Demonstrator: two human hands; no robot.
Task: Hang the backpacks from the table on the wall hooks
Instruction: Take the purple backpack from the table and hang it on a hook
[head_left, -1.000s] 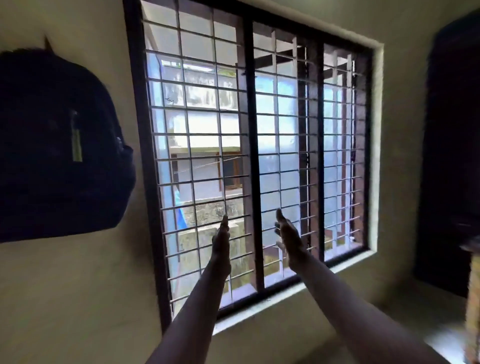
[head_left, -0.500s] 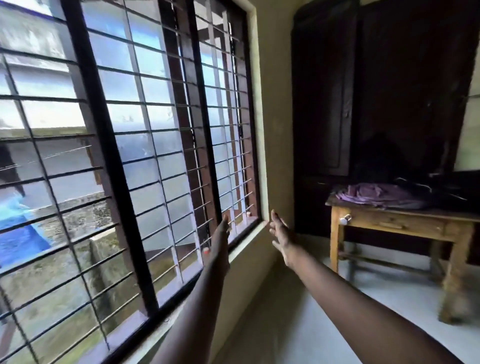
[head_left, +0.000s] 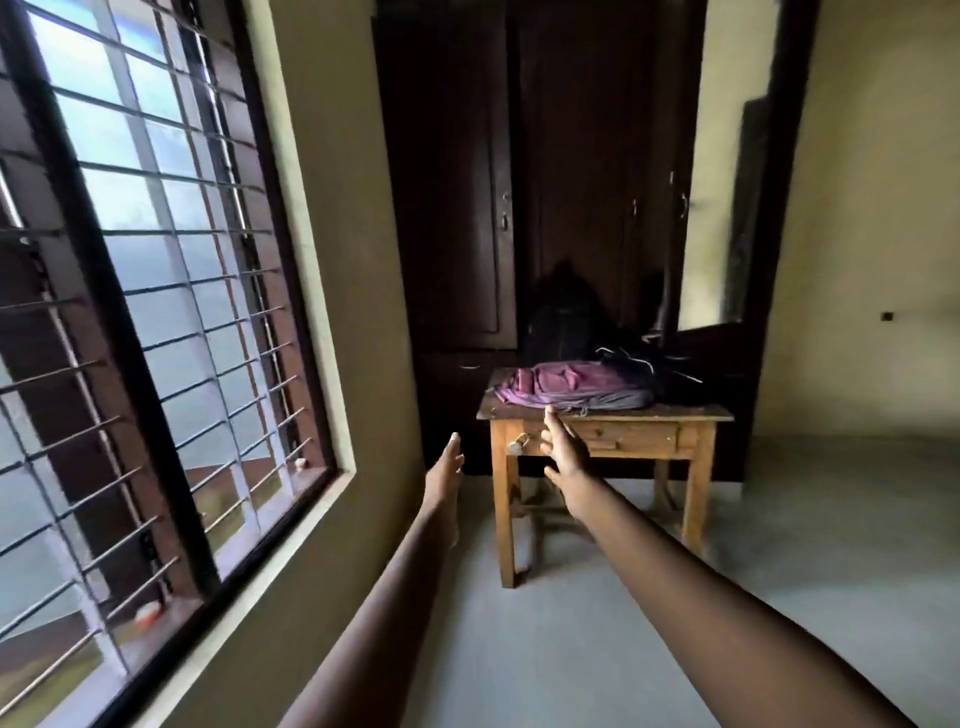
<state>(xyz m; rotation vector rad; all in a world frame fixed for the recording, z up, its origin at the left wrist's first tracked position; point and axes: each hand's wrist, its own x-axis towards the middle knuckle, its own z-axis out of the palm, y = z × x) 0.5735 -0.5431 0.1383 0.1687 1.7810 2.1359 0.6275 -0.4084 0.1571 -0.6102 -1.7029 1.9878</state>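
Observation:
A small wooden table (head_left: 696, 413) stands ahead against a dark wardrobe. A purple and grey backpack (head_left: 566, 385) lies flat on its top. Behind it stands a black backpack (head_left: 563, 332), and another dark bag (head_left: 644, 366) lies to the right. My left hand (head_left: 445, 470) and my right hand (head_left: 565, 447) are both stretched out towards the table, fingers straight and apart, holding nothing. They are short of the table. No wall hooks are in view.
A barred window (head_left: 156, 312) fills the wall on my left. The dark wooden wardrobe (head_left: 519, 182) stands behind the table, with a mirror (head_left: 727, 182) on its right door. Grey floor (head_left: 779, 571) stretches between me and the table.
My view has swung right, from the hung dark backpack and window to the table with bags. Both empty hands stay stretched out in front.

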